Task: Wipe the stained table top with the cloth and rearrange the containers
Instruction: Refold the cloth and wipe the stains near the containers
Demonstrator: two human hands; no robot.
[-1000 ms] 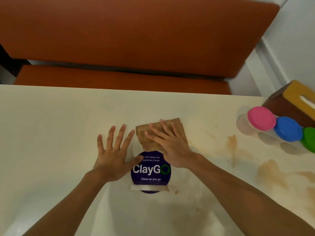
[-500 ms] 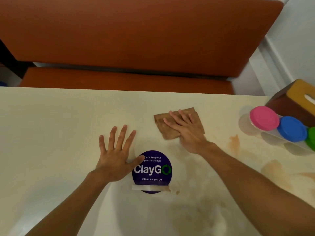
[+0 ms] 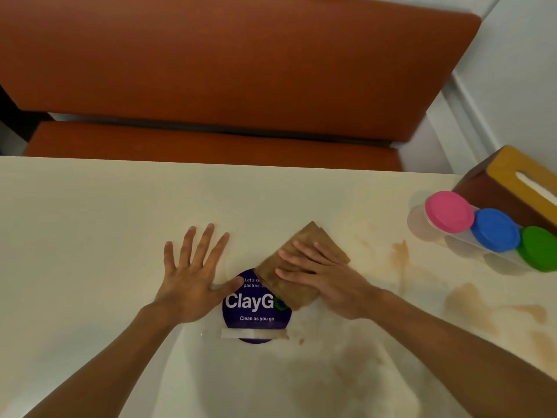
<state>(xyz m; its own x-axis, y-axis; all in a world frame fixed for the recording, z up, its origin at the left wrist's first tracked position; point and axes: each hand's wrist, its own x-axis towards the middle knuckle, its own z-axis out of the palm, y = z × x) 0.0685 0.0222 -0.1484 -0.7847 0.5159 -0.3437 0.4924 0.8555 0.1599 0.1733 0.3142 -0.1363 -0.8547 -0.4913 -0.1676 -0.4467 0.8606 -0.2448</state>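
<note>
Right hand (image 3: 324, 280): It lies flat on the cloth (image 3: 301, 267) with straight fingers. It presses down and does not curl round it, likely so the whole cloth rubs the table.
Cloth: It is brown and folded. It sits in the middle of the table (image 3: 90, 221) and covers the right edge of the round purple sticker (image 3: 256, 306).
Left hand (image 3: 193, 280): It lies flat on the bare table just left of the sticker, fingers spread, holding nothing. I think it props the person up while they lean in to wipe.
Stains (image 3: 401, 256): Brown marks lie to the right of the cloth, so that side looks not yet wiped.
Containers (image 3: 488, 233): Three clear tubs with pink, blue and green lids stand in a row at the right edge, touching each other. They are well apart from the cloth, out of its way.
Box (image 3: 518, 182): A brown box with a yellow slotted top sits just behind the tubs.
Bench (image 3: 226, 70): An orange seat stands past the far edge of the table.
</note>
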